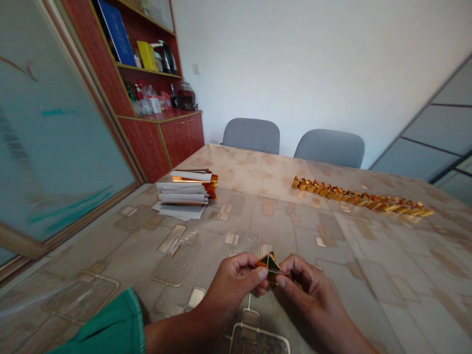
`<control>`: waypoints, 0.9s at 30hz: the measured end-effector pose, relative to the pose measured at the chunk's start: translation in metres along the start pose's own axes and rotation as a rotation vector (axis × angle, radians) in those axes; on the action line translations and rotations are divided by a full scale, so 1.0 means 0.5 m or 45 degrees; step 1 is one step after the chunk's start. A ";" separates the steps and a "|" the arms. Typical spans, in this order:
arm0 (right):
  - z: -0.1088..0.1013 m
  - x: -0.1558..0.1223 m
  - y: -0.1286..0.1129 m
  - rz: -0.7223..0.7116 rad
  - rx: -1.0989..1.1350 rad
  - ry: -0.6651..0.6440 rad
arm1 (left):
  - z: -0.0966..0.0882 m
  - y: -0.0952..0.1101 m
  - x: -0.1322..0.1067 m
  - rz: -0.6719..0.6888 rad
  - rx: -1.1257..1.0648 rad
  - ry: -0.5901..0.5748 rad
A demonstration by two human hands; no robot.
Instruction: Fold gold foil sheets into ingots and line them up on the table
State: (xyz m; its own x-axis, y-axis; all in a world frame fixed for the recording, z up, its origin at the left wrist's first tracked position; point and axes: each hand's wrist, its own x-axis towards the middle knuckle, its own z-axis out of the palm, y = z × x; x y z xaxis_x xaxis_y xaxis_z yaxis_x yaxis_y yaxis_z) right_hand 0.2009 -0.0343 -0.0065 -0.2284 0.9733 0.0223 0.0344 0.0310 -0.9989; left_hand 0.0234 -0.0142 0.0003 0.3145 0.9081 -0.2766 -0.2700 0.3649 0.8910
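A small folded piece of gold foil paper [271,264] is pinched between both my hands just above the table near its front edge. My left hand [236,282] grips its left side with thumb and fingertips closed. My right hand [304,285] pinches its right side, fingers curled. A long row of several finished gold folded pieces [359,198] lies across the far right of the table. A stack of white-backed gold paper sheets [186,192] sits at the far left.
The table wears a beige patterned cloth [177,260]. Two grey chairs [252,135] stand at its far side. A red-brown cabinet [162,132] with shelves of bottles and boxes is at the back left, next to a glass door [47,147].
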 end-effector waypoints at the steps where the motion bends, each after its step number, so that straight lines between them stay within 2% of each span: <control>1: 0.002 0.001 -0.002 -0.011 0.008 0.014 | 0.001 -0.002 0.001 0.004 -0.037 0.008; 7: 0.011 0.004 -0.005 -0.084 0.022 0.193 | 0.007 0.002 0.001 0.091 -0.181 0.051; 16: 0.019 -0.001 -0.009 -0.128 -0.125 0.193 | 0.009 0.010 -0.007 0.112 -0.066 0.109; 23: 0.021 -0.003 0.009 -0.127 -0.275 0.189 | 0.010 0.009 -0.005 0.080 -0.037 0.081; 27: 0.024 -0.004 0.014 -0.107 -0.257 0.188 | 0.009 0.003 -0.003 0.071 -0.017 0.031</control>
State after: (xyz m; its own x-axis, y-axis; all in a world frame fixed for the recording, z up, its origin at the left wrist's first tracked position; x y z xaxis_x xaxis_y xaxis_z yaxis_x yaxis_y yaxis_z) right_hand 0.1899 -0.0386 -0.0139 -0.0947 0.9876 0.1256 0.2180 0.1437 -0.9653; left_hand 0.0267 -0.0158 0.0038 0.2763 0.9317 -0.2357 -0.2988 0.3164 0.9004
